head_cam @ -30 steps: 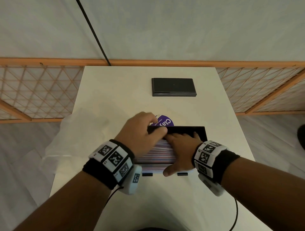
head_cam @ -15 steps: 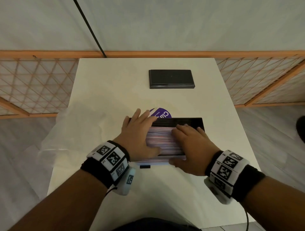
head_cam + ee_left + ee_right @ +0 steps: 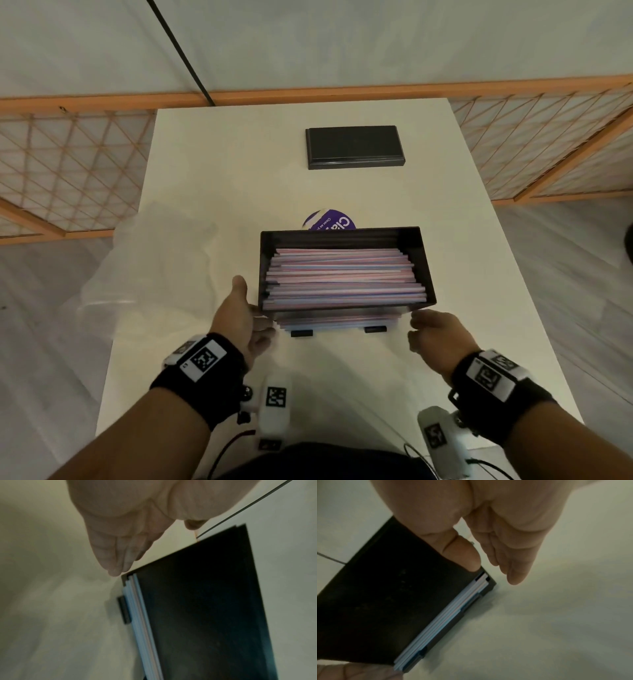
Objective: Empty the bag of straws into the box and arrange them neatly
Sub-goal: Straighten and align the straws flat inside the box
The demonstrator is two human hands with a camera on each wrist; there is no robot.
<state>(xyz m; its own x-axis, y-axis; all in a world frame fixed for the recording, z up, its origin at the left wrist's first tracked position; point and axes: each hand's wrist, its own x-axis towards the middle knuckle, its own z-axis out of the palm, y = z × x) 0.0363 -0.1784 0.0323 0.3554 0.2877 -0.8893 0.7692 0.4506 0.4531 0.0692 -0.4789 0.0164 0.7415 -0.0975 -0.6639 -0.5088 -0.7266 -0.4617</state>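
A black open-topped box point(image 3: 424, 260) stands mid-table, filled with pink and blue straws point(image 3: 342, 277) lying lengthwise in a fairly level stack. More straw ends show through the low front slot point(image 3: 339, 321). My left hand point(image 3: 251, 308) is at the box's near left corner with straight fingers point(image 3: 116, 561) whose tips reach the corner of the box point(image 3: 205, 601). My right hand point(image 3: 424, 329) is at the near right corner. Its thumb point(image 3: 465, 555) lies against the box wall point(image 3: 393, 595) and its fingers point(image 3: 515, 568) hang relaxed beside it. Neither hand holds anything.
The empty clear plastic bag point(image 3: 154, 260) lies crumpled over the table's left edge. A purple round label point(image 3: 330, 221) peeks out behind the box. A flat black lid point(image 3: 354, 147) lies at the far end. The white table point(image 3: 342, 370) has bare surface in front of the box.
Both hands have lifted off the straws and drawn back to the box's near corners. The straw stack is now uncovered.
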